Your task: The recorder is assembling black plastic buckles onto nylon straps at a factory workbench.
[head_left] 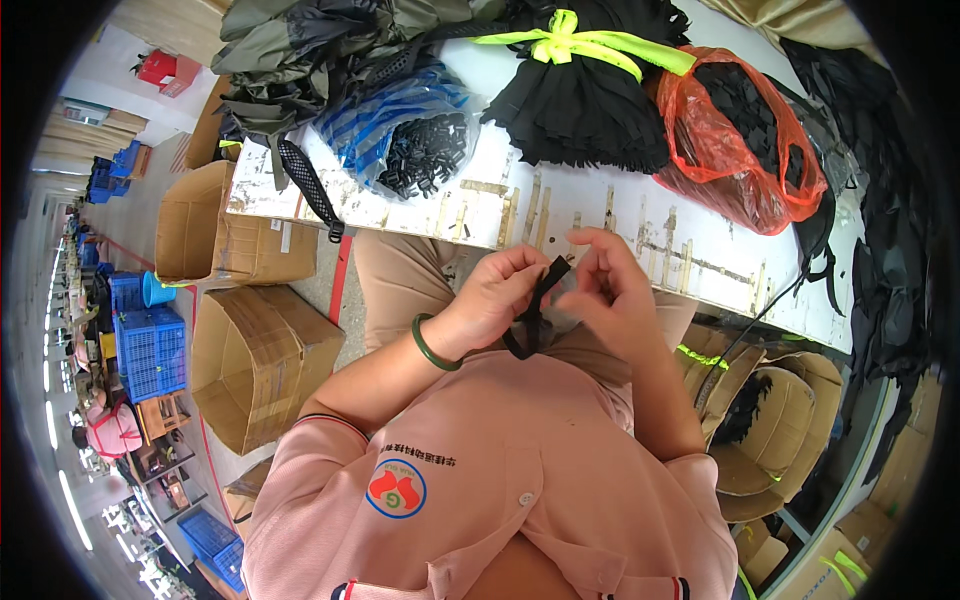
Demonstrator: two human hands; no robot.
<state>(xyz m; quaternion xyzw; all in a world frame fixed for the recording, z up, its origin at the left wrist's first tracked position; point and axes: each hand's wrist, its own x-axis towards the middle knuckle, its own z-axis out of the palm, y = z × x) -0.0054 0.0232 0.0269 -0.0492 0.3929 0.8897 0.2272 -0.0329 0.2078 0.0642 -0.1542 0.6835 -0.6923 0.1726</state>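
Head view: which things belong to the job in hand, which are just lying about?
Likely the job:
- black strap, held in the left hand; right hand close by
- bundle of black strips, perhaps its stock
- blue-striped bag of small black pieces, perhaps

Apparently just lying about:
- cardboard boxes
- blue crates
- blue bucket

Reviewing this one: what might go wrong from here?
The black strap hangs in a loop from the left hand, so it might twist. The blue-striped plastic bag gapes toward the person's side of the white table; a knock might spill its small black plastic pieces.
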